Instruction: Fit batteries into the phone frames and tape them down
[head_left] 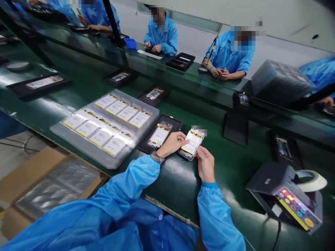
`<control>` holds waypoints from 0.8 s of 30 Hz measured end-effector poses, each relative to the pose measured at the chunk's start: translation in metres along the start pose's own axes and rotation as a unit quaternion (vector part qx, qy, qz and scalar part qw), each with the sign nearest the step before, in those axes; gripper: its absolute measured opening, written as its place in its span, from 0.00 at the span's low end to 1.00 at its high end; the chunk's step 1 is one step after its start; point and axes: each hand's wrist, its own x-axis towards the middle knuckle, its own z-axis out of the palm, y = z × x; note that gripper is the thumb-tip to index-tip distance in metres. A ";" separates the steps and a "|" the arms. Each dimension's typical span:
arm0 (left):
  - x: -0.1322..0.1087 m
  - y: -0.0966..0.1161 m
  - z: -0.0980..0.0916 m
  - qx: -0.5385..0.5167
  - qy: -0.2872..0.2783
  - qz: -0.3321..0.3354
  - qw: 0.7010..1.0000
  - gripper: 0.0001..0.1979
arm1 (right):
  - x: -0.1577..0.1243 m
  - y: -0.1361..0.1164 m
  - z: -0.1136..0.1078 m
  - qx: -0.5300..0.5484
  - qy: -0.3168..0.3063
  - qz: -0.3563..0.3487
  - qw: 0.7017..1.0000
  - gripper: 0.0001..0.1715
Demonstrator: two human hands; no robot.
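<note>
Between my hands is an opened phone (184, 153), its back off and its inner parts bare, tilted a little above the green bench. A white battery (191, 142) with yellow edges lies in its frame. My left hand (173, 143) grips the phone's left side, fingertips at the battery's edge. On the lower right edge, my right hand (206, 163) pinches the frame between thumb and fingers. To the left, a second opened phone (160, 135) with a battery rests in a black tray (145, 142). Beyond it, a clear plastic tray (59, 127) holds several similar batteries.
A tape dispenser (285, 195) with lit buttons stands at right. Black trays with phones, including one tray (36, 85) at far left, line the green bench (183, 191). A cardboard box (34, 164) sits below at left. Several co-workers (163, 31) in blue sit opposite.
</note>
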 end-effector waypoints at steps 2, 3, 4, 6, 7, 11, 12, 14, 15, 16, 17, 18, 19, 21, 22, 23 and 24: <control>-0.001 -0.002 0.003 0.017 0.001 0.007 1.000 0.22 | 0.000 -0.001 0.001 0.000 0.006 -0.002 1.000 0.23; -0.001 -0.003 0.004 0.037 0.005 0.015 0.999 0.20 | 0.000 -0.001 0.002 0.000 0.007 -0.002 1.000 0.23; -0.002 -0.003 0.006 0.068 0.012 0.027 0.997 0.17 | 0.000 -0.001 0.002 0.001 0.007 -0.003 1.000 0.23; -0.005 -0.003 0.007 0.149 0.033 0.063 0.986 0.11 | -0.001 -0.002 0.003 0.005 0.004 -0.002 1.000 0.23; -0.007 -0.002 0.007 0.192 0.043 0.083 0.977 0.11 | -0.001 -0.002 0.003 0.007 0.005 -0.001 1.000 0.23; -0.012 0.002 0.006 0.297 0.044 0.142 0.943 0.19 | -0.002 -0.003 0.003 0.023 0.008 0.011 1.000 0.24; -0.013 0.003 0.006 0.308 0.036 0.150 0.939 0.19 | -0.002 -0.003 0.003 0.024 0.006 0.012 1.000 0.24; -0.012 0.002 0.005 0.315 0.025 0.163 0.935 0.18 | -0.002 -0.004 0.003 0.024 0.003 0.010 1.000 0.23; -0.011 0.001 0.004 0.313 0.022 0.166 0.935 0.18 | -0.003 -0.004 0.002 0.024 0.004 0.010 1.000 0.23; -0.011 0.000 0.003 0.309 0.020 0.167 0.936 0.19 | -0.003 -0.004 0.002 0.026 0.005 0.012 1.000 0.23; -0.010 -0.001 0.003 0.305 0.020 0.167 0.937 0.20 | -0.003 -0.004 0.002 0.027 0.005 0.013 1.000 0.23; -0.009 -0.002 0.002 0.303 0.019 0.167 0.938 0.22 | -0.003 -0.004 0.002 0.028 0.004 0.015 0.999 0.23; -0.008 -0.003 0.001 0.301 0.019 0.166 0.939 0.23 | -0.003 -0.004 0.001 0.028 0.001 0.015 0.999 0.23; -0.006 -0.006 0.000 0.290 0.026 0.165 0.942 0.26 | -0.003 -0.003 0.001 0.029 -0.008 0.015 0.999 0.23; -0.005 -0.007 -0.001 0.275 0.030 0.160 0.947 0.28 | -0.003 -0.003 0.001 0.031 -0.012 0.015 0.999 0.23; -0.004 -0.008 -0.001 0.250 0.026 0.149 0.956 0.28 | -0.004 -0.003 0.002 0.033 -0.015 0.016 0.999 0.23; -0.002 -0.009 -0.001 0.210 0.012 0.130 0.969 0.26 | -0.004 -0.003 0.002 0.036 -0.019 0.017 0.999 0.23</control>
